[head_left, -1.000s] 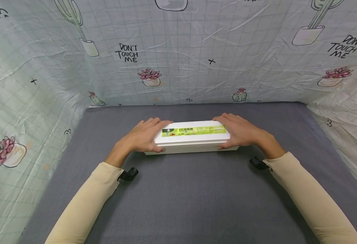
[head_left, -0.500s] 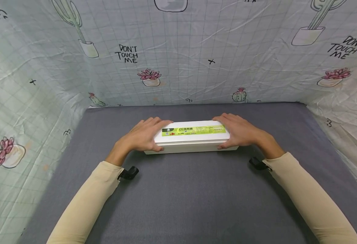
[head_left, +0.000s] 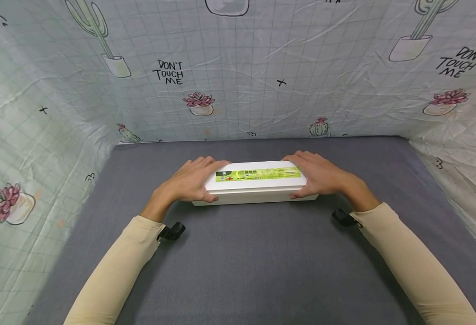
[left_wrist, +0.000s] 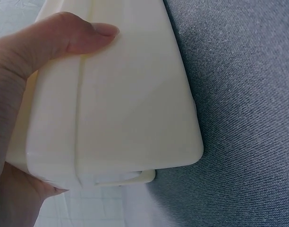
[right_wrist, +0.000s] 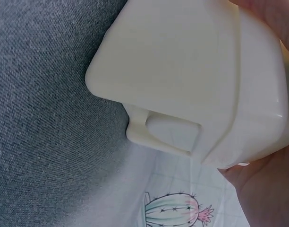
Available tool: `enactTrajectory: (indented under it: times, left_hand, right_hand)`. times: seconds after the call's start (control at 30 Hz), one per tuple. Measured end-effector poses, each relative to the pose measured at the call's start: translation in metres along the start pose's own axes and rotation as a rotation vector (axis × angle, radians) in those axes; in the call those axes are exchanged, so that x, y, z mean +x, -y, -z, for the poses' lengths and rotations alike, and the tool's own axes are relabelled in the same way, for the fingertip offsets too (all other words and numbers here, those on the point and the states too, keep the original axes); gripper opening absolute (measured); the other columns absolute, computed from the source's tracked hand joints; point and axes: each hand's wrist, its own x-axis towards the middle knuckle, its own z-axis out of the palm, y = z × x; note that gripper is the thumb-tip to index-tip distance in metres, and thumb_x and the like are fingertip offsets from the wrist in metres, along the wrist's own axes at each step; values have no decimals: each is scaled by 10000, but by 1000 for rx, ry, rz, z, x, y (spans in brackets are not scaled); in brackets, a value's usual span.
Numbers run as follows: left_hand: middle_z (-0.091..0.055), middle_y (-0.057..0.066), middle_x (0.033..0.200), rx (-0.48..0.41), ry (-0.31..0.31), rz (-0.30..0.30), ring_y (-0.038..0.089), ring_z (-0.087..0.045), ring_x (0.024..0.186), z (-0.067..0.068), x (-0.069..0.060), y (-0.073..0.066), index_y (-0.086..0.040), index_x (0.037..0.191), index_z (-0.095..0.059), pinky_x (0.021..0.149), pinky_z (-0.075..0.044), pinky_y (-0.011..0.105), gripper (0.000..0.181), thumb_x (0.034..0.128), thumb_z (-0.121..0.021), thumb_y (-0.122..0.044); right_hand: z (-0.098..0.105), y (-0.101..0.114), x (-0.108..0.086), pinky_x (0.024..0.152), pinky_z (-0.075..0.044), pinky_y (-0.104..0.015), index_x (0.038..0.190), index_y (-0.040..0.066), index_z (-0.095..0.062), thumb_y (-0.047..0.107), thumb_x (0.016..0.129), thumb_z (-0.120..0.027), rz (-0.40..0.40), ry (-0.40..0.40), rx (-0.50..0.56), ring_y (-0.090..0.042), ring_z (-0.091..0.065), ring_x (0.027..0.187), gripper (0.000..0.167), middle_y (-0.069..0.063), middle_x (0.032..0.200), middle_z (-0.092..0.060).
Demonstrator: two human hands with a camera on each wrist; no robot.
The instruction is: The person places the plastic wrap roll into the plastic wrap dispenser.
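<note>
A long white box (head_left: 262, 197) with a green and yellow label (head_left: 258, 174) on its lid lies across the grey surface. The left hand (head_left: 193, 180) grips its left end, thumb on the near side and fingers over the far side. At the other end, the right hand (head_left: 319, 174) grips it the same way. In the left wrist view, the left thumb (left_wrist: 88, 38) presses on the box's side (left_wrist: 135, 104), across the lid seam. The right wrist view shows the box (right_wrist: 173, 61) with a looped opening at its end, the right hand (right_wrist: 272, 189) around it.
Grey cloth (head_left: 246, 262) covers the flat surface under the box. Behind it and at both sides hangs a pale curtain (head_left: 246, 58) printed with cacti and words. A black wrist device (head_left: 172, 231) shows at the left cuff, another (head_left: 344, 217) at the right.
</note>
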Motion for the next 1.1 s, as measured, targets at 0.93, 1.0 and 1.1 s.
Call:
enactTrajectory:
  times: [0.93, 1.0, 1.1]
  left_hand:
    - [-492, 31, 1434, 43, -51, -35, 243, -438, 1288, -5, -8, 2, -290, 1602, -296, 898, -393, 465, 1028, 756, -831, -524]
    - [-476, 33, 1456, 35, -60, -47, 249, -425, 1307, -5, -10, 3, -278, 1604, -295, 913, -390, 479, 1029, 765, -829, -544]
    - [-457, 44, 1480, 15, -72, -58, 266, -411, 1327, -6, -13, 4, -251, 1603, -302, 940, -385, 500, 1022, 781, -823, -562]
  right_hand:
    - [-3, 9, -4, 974, -395, -498, 1547, 122, -385, 673, 731, -804, -8, -14, -59, -243, -488, 1198, 1070, -74, 1391, -503]
    - [-2, 10, -6, 988, -393, -508, 1559, 124, -366, 666, 750, -795, 3, -16, -60, -253, -482, 1220, 1065, -86, 1417, -491]
    - [-1, 11, -10, 1003, -388, -531, 1567, 120, -353, 646, 776, -789, 17, -18, -50, -271, -474, 1251, 1045, -102, 1451, -472]
